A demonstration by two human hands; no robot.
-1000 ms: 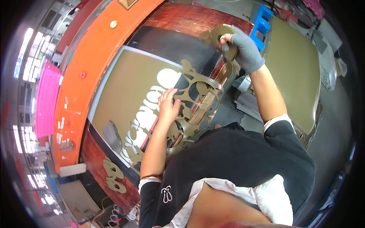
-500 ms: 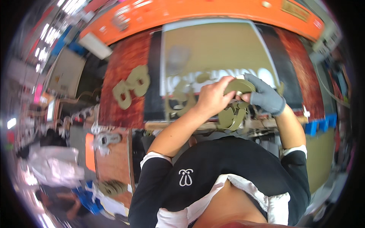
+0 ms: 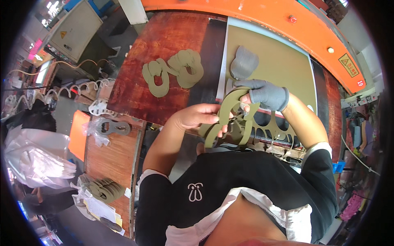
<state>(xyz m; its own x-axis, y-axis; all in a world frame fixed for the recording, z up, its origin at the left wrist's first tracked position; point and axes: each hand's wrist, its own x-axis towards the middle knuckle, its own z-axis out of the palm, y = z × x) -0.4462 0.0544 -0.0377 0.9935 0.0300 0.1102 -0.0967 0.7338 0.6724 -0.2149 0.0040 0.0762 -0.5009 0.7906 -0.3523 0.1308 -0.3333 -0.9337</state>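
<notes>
Curved olive cut pieces, stacked together, are held between my two hands above the near edge of the work table. My bare left hand grips their left side, thumb on top and fingers underneath. My right hand, in a grey glove with bare fingertips, pinches their upper right end. Below hang more curved olive pieces, partly hidden. A leftover olive strip with cut-out holes lies along the near edge. Just beyond my right hand, a grey rounded plate rests on the large olive sheet.
Two stacks of olive ring-shaped pieces, a nearer one and a farther one, lie on the table's reddish left part. An orange machine beam spans the far side. A brown side table holds another olive stack.
My view has turned left. Both hands have drawn the olive pieces nearer my body, and the stack is now tilted upright instead of lying flat.
</notes>
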